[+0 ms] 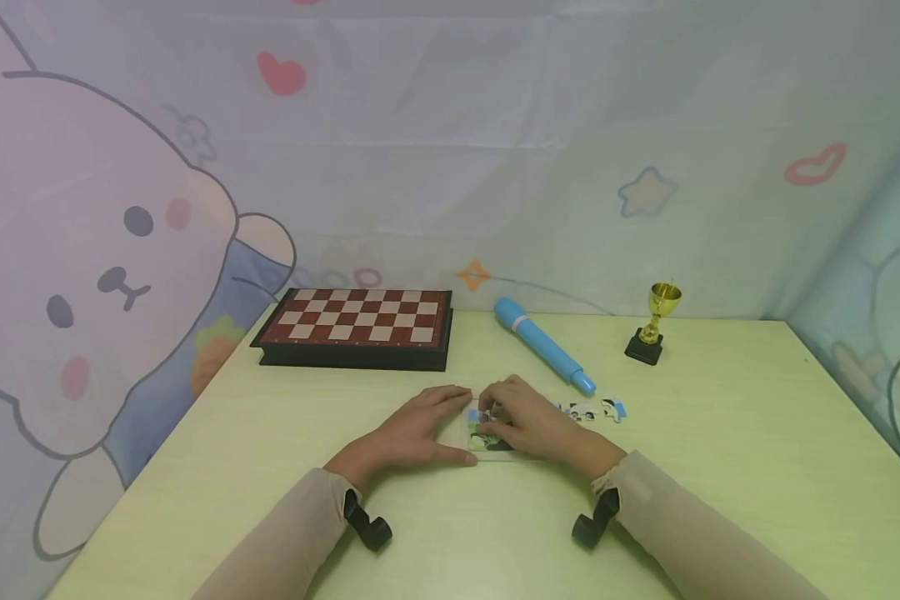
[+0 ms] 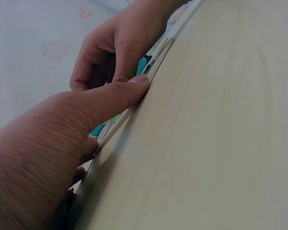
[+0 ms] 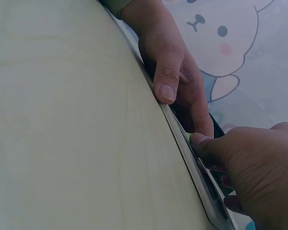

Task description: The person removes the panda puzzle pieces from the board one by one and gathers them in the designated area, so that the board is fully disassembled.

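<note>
A flat jigsaw puzzle in a pale frame [image 1: 495, 457] lies between the two hands. Along the frame's left side rests my left hand [image 1: 420, 427], thumb on the near edge and straight fingers by the far edge. My right hand [image 1: 532, 421] is over the picture, its thumb and fingertips pinching a small puzzle piece that they mostly hide. A bit of green [image 3: 187, 136] shows at the right thumb's tip in the right wrist view. Just right of the frame lie loose puzzle pieces [image 1: 613, 409] with blue, white and black print, partly covered by the right hand.
A red-and-white chessboard box [image 1: 360, 327] stands at the back left of the table [image 1: 727, 500]. Behind the puzzle lies a thick blue pen-like stick [image 1: 543, 343]. A small gold trophy cup [image 1: 651, 325] on a black base stands at the back right. A printed curtain [image 1: 435, 167] hangs behind.
</note>
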Demonstrator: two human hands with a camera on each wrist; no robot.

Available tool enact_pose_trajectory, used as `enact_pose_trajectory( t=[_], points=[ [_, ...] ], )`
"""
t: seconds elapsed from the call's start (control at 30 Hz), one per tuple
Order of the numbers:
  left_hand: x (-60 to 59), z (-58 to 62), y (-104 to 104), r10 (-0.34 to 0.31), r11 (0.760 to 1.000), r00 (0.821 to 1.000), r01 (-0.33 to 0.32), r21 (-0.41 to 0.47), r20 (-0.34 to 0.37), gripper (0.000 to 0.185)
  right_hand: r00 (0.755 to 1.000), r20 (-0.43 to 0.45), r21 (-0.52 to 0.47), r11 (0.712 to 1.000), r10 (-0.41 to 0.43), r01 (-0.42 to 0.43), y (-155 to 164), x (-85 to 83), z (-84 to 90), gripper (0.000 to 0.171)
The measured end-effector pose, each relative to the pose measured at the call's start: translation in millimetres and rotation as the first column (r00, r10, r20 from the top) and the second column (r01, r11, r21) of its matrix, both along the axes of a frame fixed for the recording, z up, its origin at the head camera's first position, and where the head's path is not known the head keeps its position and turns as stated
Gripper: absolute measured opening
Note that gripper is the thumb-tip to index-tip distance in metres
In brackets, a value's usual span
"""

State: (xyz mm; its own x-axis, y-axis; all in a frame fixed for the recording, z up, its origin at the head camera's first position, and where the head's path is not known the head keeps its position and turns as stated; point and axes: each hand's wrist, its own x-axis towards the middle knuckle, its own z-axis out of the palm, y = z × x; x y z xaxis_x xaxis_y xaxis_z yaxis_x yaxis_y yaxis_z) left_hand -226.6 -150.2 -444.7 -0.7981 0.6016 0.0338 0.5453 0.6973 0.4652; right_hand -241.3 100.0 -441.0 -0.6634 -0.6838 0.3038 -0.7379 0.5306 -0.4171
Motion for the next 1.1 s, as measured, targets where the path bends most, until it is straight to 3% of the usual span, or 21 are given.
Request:
enact_pose_trajectory(
  t=[0.3,0.57,0.8,1.1],
  points=[
    [2.5,1.2,-0.1,0.003,1.000,1.000,-0.003,-0.016,-0.006,0.101,0.998,-0.003,-0.038,0.998,0.055,-0.055,-1.3,1.2,-2.4,0.020],
    [-1.0,-0.1,0.7,-0.005,1.000,1.000,0.004,-0.025,-0.025,0.101,0.996,0.042,-0.072,0.995,0.078,-0.075,-1.3,0.2,-0.9,0.028],
    [-1.9,-0.6,0.5,-0.009,1.000,1.000,0.009,-0.015,-0.020,0.101,0.995,-0.027,-0.056,0.994,0.091,-0.093,-0.3,-0.3,-1.3,0.019],
    [-1.2,-1.6,-0.4,0.001,1.000,1.000,-0.002,-0.014,-0.010,0.101,0.997,-0.015,-0.065,0.995,0.070,-0.071,-1.1,-0.1,-1.1,0.009]
  ],
)
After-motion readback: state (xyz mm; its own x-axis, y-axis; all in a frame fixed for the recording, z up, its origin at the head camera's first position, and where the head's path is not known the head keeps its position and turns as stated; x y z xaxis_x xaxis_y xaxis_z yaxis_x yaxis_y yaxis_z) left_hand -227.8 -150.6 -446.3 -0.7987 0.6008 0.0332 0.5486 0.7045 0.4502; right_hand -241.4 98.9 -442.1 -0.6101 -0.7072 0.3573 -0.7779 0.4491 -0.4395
